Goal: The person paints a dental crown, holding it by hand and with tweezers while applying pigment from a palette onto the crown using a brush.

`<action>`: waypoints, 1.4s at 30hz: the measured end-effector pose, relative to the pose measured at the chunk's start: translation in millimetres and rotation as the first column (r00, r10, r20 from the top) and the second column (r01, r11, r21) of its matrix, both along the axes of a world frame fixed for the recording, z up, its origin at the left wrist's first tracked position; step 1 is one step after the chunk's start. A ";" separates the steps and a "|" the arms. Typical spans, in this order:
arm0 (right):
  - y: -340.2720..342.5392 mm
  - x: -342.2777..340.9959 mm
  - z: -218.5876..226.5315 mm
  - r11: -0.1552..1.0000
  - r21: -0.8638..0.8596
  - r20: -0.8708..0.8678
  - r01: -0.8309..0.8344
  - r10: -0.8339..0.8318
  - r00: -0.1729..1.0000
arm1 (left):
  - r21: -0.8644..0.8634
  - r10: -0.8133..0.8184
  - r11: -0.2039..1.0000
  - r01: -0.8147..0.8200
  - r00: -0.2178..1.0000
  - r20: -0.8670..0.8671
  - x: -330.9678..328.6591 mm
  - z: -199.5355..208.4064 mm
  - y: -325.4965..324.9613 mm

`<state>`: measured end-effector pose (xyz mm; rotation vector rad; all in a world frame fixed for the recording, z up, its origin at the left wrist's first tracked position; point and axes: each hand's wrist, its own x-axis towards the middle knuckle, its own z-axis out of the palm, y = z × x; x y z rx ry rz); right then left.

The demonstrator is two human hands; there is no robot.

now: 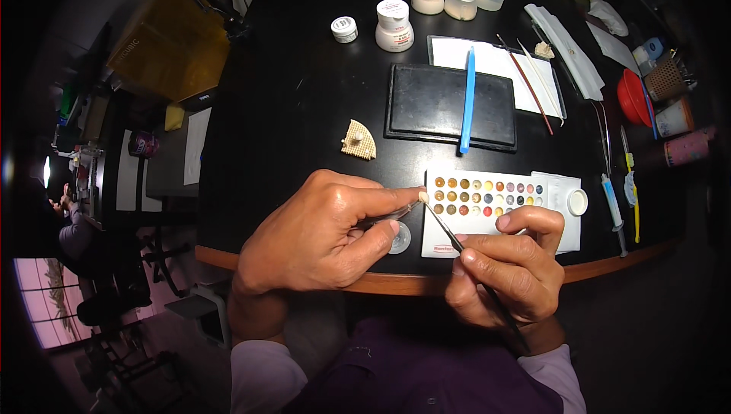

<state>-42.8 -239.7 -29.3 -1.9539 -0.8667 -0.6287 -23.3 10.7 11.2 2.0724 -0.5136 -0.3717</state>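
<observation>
My left hand (316, 227) is closed on thin metal tweezers (411, 205), mostly hidden between thumb and forefinger. At their tip sits a small cream-coloured dental crown (423, 197). In my right hand (514, 265) a fine dark-handled paintbrush (499, 309) is held like a pen, and its tip meets the crown or lies right against it. Just beneath the right fingers lies a white palette (435, 235) with rows of coloured wells. A small round clear dish (399, 237) stands beside the left thumb, partly covered by it.
A honeycomb firing tray (365, 146) with a peg lies beyond my left hand. Farther back are a black slab (419, 109) with a blue stick (467, 94) across it, and several powder jars (394, 29). A red bowl (633, 98) and a syringe (611, 199) are at right.
</observation>
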 end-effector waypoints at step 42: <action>0.0 -0.9 0.0 1.000 -0.001 -0.016 0.001 -0.002 1.000 | 0.023 -0.002 1.000 0.002 1.000 0.029 0.8 -2.6 1.8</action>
